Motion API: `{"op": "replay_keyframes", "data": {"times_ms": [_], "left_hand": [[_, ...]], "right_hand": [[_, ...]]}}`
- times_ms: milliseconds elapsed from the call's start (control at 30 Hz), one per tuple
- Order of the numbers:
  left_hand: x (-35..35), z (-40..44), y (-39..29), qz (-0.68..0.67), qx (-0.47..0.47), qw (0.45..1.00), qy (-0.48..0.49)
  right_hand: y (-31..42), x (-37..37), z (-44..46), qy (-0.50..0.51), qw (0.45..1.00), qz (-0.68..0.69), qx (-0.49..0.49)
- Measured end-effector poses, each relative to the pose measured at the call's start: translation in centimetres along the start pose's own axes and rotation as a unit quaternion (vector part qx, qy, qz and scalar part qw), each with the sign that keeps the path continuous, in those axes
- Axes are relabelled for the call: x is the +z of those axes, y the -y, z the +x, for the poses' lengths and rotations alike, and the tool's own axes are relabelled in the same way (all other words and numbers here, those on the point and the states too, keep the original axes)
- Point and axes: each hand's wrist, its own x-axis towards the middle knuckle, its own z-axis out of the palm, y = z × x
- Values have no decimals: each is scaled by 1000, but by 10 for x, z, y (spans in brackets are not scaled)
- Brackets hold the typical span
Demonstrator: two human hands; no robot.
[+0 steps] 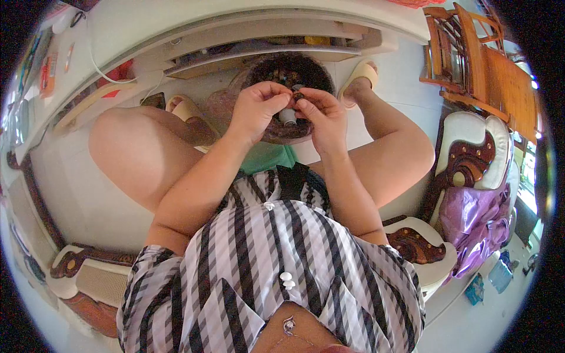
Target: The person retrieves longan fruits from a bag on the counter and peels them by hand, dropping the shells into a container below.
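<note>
Both of my hands meet over a round dark bin point(321, 75) between my legs, which seems to have a clear plastic liner. My left hand point(259, 109) is closed, thumb and index finger pinched together. My right hand point(325, 117) pinches a small dark brownish piece point(298, 95), too small to name, and the left fingertips touch or nearly touch it. Below the fingers a white cylinder point(287, 117) sits in the bin. Small dark and brownish bits point(285, 75) lie at its far side, partly hidden by my hands. Green cloth or plastic point(268, 159) shows at the near side.
A white table point(235, 17) with a lower shelf point(259, 52) stands just beyond the bin. Wooden chairs point(488, 76) are at the far right. A padded seat with a purple cover point(471, 217) is at right. Slippers point(364, 73) are on my feet.
</note>
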Motion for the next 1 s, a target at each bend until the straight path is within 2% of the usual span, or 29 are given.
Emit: {"op": "replay_keyframes", "data": {"times_ms": [67, 267, 367, 467, 600, 767, 867, 1000], "left_hand": [[1, -1, 0, 7, -2, 1000, -3], [1, -1, -3, 60, 6, 998, -18], [-3, 0, 2, 32, 0, 999, -14], [1, -1, 1, -19, 5, 1000, 0], [4, -1, -2, -30, -34, 999, 1], [1, -3, -9, 53, -10, 999, 10], [2, -5, -13, 124, 2, 992, 21], [1, -6, -13, 225, 40, 973, 33]], "right_hand": [[-1, -1, 0, 0, 1000, 0, -4], [-1, -4, 3, 21, 962, -240, -132], [8, -3, 2, 25, 973, -223, -60], [7, -3, 3, 19, 989, -145, -37], [2, -7, 5, 15, 956, -253, -146], [19, 2, -4, 3, 922, -335, -193], [25, 6, -8, -10, 878, -401, -261], [19, 4, -6, -13, 866, -418, -272]]}}
